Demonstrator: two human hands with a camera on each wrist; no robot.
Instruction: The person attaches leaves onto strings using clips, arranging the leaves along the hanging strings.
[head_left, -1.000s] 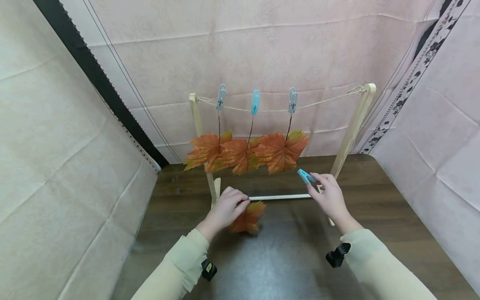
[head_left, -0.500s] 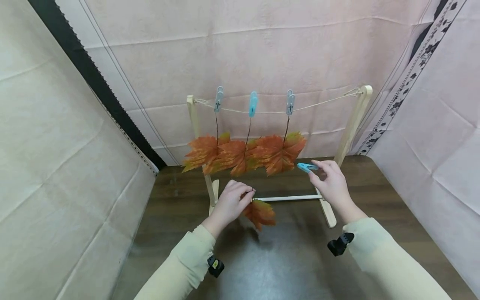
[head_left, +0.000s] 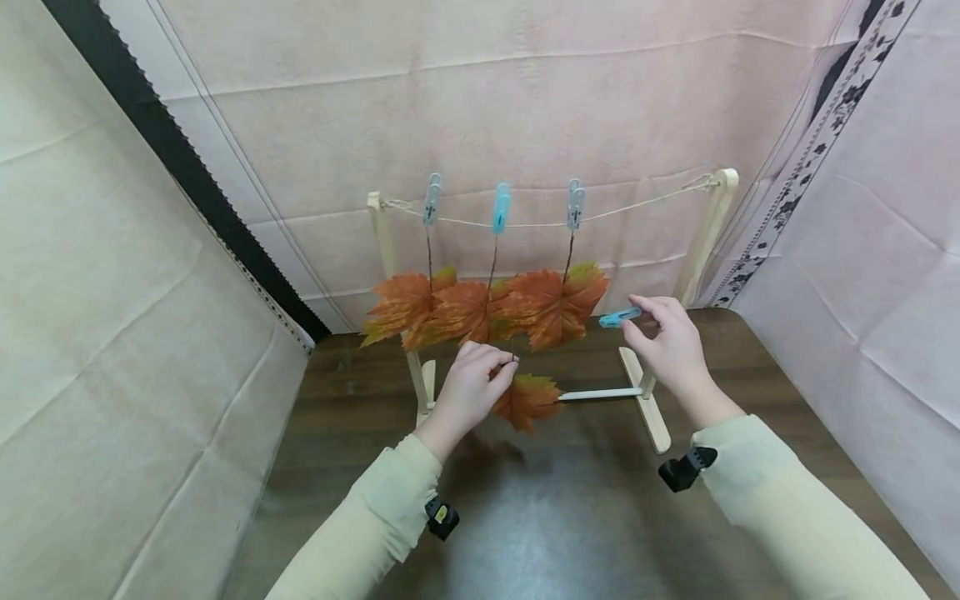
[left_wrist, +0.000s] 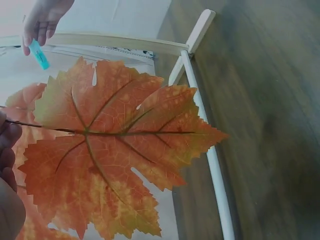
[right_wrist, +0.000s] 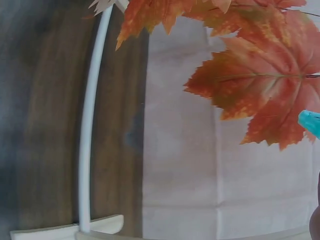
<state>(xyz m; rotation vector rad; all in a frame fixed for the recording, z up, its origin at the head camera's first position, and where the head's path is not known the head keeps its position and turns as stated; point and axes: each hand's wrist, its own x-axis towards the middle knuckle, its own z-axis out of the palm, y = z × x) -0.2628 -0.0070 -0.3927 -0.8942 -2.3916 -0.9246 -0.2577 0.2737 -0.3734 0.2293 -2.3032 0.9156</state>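
An orange maple leaf (left_wrist: pixel 120 115) hangs by its thin dark stem from my left hand (head_left: pixel 474 386), which pinches the stem between thumb and fingers. In the head view this leaf is low, in front of the rack's white bar. My right hand (head_left: pixel 670 343) pinches a bright blue clothespin (head_left: pixel 619 317) to the right of the hanging leaves. Above, a string (head_left: pixel 637 206) carries three clothespins, the middle one (head_left: pixel 501 208) bright blue and the outer two paler. Each clips the stem of an orange leaf (head_left: pixel 557 308). In the right wrist view only the clothespin's tip shows.
The string runs between two wooden posts (head_left: pixel 708 233) of a small rack. A white bar (head_left: pixel 600 394) joins its wooden feet (head_left: pixel 655 421) on the dark wooden table (head_left: pixel 570 517). Pale cloth (head_left: pixel 540 108) stands behind and at both sides.
My left hand has risen and moved slightly right, lifting the leaf off the low spot near the table. My right hand has moved up with the clothespin, which has turned to lie more level.
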